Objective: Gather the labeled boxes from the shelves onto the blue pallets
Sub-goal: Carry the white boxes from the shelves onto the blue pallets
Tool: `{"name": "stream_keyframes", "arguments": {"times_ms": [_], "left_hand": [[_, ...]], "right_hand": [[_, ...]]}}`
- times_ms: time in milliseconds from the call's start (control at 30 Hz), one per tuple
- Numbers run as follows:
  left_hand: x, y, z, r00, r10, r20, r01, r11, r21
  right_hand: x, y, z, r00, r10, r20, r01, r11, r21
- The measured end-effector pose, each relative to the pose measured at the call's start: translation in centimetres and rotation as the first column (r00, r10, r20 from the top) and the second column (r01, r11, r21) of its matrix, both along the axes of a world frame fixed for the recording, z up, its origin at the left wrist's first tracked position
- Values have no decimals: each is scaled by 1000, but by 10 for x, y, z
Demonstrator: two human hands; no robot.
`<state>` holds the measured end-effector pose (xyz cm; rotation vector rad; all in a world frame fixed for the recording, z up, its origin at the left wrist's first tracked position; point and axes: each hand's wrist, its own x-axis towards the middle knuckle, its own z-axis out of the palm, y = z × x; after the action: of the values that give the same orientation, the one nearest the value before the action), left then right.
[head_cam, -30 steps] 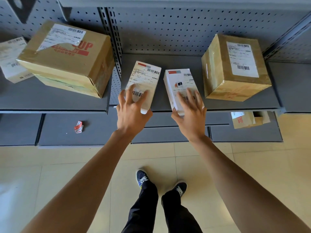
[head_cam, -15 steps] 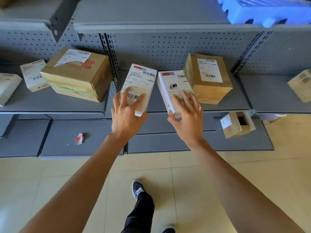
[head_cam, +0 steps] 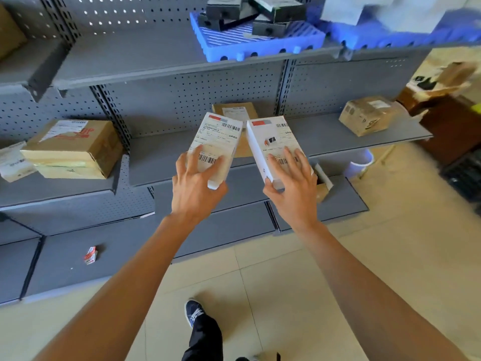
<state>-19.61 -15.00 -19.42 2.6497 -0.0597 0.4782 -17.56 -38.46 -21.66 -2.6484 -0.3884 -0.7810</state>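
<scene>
Two white boxes (head_cam: 217,142) under spread fingers (head_cam: 194,158).

I see a small red-and-white scrap (head_cam: 90,255) on the bottom shelf, a white bucket (head_cam: 360,165) on beige floor tiles (head_cam: 291,287).

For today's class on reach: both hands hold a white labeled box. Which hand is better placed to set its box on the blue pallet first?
Probably the right hand: the blue pallet lies up and right, nearer it.
</scene>
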Motion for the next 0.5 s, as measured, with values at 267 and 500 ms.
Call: {"name": "stream_keyframes", "arguments": {"times_ms": [267,500], "left_hand": [[-10,-89,38,984,-176,19,175,984,44],[-9,-141,74,949,-310,56,307,950,55]], "right_hand": [[-44,-104,37,972,-231,35,232,973,-15],[-71,-156,80,935,-348,74,348,937,13]]}}
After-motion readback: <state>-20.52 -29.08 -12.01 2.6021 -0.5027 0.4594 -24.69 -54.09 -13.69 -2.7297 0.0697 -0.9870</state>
